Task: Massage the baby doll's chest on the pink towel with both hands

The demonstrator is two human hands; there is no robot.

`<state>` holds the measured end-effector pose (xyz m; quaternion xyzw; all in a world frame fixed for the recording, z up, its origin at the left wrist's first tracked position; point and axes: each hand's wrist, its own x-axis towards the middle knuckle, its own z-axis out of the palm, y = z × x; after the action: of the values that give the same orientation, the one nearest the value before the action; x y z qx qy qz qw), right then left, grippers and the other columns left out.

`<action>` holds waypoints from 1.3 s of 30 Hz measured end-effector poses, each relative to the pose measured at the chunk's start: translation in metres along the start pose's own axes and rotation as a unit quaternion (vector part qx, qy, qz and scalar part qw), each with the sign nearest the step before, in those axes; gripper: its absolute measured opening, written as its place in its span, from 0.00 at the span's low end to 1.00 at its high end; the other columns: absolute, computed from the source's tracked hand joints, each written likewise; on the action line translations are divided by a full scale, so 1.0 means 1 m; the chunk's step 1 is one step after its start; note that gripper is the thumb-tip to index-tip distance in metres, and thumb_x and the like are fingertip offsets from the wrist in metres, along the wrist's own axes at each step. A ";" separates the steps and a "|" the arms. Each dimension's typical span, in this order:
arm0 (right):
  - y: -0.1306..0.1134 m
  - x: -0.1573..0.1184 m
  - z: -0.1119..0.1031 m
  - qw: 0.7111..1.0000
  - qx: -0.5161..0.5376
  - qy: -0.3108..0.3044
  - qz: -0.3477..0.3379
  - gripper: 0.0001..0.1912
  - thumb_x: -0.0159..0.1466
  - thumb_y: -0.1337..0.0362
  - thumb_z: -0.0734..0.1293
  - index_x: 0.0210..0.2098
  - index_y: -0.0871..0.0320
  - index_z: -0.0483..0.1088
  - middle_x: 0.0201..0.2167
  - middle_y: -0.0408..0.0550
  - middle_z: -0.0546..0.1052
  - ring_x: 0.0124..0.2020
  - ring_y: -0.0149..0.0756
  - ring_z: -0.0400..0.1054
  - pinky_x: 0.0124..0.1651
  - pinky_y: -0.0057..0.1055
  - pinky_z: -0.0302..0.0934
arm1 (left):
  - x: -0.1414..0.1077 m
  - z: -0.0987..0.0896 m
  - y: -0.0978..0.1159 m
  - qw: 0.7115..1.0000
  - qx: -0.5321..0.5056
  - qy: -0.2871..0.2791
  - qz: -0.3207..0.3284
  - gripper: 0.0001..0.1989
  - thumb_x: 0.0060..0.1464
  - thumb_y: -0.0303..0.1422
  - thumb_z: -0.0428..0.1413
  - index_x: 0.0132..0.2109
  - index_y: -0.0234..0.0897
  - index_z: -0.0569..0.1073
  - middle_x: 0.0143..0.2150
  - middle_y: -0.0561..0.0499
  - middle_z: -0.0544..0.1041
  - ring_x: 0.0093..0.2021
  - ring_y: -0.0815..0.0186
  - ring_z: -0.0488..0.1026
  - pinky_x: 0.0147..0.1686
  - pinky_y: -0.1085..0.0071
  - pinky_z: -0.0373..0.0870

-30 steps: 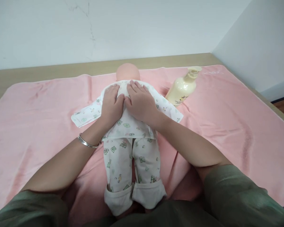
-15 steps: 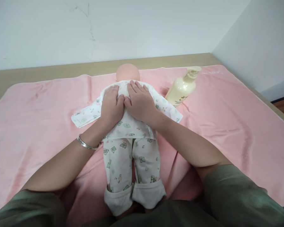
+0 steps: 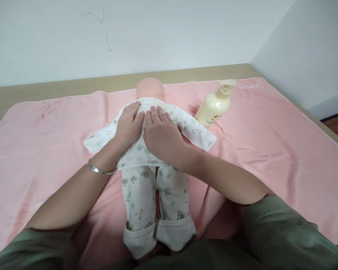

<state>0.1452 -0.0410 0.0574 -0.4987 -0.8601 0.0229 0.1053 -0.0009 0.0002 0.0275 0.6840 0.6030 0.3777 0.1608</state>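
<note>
A baby doll lies with its head toward the wall, dressed in a white printed top and matching trousers with turned-up cuffs. My left hand rests flat on the left side of the doll's upper body, thumb apart from the fingers. On the middle and right of the top lies my right hand, its fingers stretched toward the doll's head and its thumb hidden. Neither hand grasps anything. A silver bangle circles my left wrist.
Right of the doll, a cream pump bottle leans on a pink blanket. The blanket covers most of a wooden table. White walls rise behind it and at the right.
My right hand has moved down and slightly left on the doll's top, and its thumb is now out of sight. My left hand has shifted slightly left and down.
</note>
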 end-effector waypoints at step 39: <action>0.025 0.024 0.010 0.997 0.024 0.062 0.046 0.30 0.75 0.64 0.54 0.70 0.81 0.56 0.72 0.74 0.62 0.74 0.59 0.56 0.76 0.52 0.52 | -0.009 0.002 0.015 0.998 0.061 -0.006 0.002 0.27 0.65 0.37 0.45 0.66 0.35 0.71 0.72 0.41 0.70 0.74 0.51 0.64 0.77 0.48 0.56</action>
<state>0.1528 -0.0075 0.0473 -0.5358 -0.8270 0.0178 0.1693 0.0109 -0.0117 0.0336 0.6961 0.6224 0.3366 0.1217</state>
